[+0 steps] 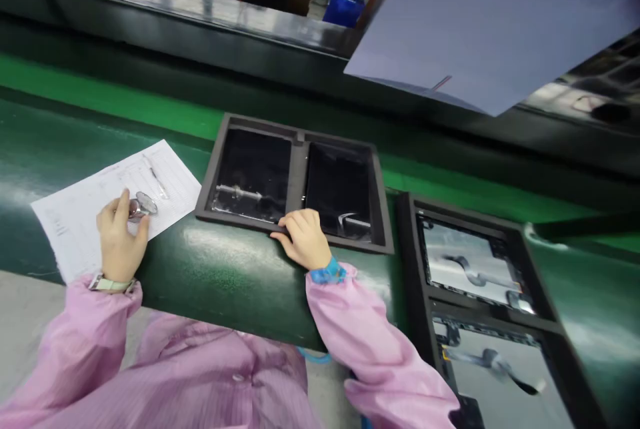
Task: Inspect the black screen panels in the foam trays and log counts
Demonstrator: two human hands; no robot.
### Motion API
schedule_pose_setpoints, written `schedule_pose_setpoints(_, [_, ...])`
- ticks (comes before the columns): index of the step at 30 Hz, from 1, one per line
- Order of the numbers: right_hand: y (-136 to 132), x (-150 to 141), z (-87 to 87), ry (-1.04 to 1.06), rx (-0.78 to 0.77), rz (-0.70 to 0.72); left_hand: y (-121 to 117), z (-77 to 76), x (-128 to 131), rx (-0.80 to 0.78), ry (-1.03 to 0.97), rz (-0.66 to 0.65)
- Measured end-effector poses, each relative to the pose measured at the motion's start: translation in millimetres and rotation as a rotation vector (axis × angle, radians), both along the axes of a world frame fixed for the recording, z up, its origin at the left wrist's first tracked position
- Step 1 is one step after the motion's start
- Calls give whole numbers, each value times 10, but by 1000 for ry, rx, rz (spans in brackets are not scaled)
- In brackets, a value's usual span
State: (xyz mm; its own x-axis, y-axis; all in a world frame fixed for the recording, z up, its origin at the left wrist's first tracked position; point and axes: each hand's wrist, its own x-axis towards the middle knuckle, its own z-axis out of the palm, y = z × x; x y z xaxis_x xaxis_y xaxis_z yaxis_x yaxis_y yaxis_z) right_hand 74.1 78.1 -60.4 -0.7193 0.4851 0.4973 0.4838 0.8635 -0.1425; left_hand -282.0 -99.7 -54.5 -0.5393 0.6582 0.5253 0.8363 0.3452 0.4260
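On the left, my left hand (120, 235) is closed, with thumb and forefinger around a small round metal-rimmed object (145, 203); its exact kind is unclear. Beneath it lies a printed paper sheet (75, 215), with a pen (156, 177) on top. My right hand (306, 239) grips the near rim of a grey foam tray (240, 221), thumb in front and fingers over the edge. Two dark, glossy screen panels, a left one (255, 165) and a right one (337, 189), lie in the tray's two compartments. Each shows bright reflections.
At the right, a second dark foam tray (417, 282) holds silvery panels (470, 262) with ribbon cables. A large white sheet (475, 29) hangs over the upper right. Behind the green bench (220, 282) runs a metal ledge (175, 12), with a blue bin (345, 2) beyond.
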Motion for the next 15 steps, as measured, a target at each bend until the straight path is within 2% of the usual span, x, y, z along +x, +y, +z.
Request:
schedule_pose_setpoints(2, [320,-46,-8,-41,-20,14,-15,-69,-28,7,2,31])
schedule_pose_setpoints(4, [617,-96,-2,-73,-55,-4,-29,-114,-50,-4,-18,9])
schedule_pose_setpoints(7, [952,-212,10,-78,-113,-108,-38,-128,-58,-20,-48,-40])
schedule_pose_setpoints(12, [1194,-715,-20,60,-203,-514,-35,-100,-57,0,-47,-40])
schedule_pose_setpoints(15, [1239,-1137,-37,126,-262,-632,-34,-106,-73,12,-42,-49])
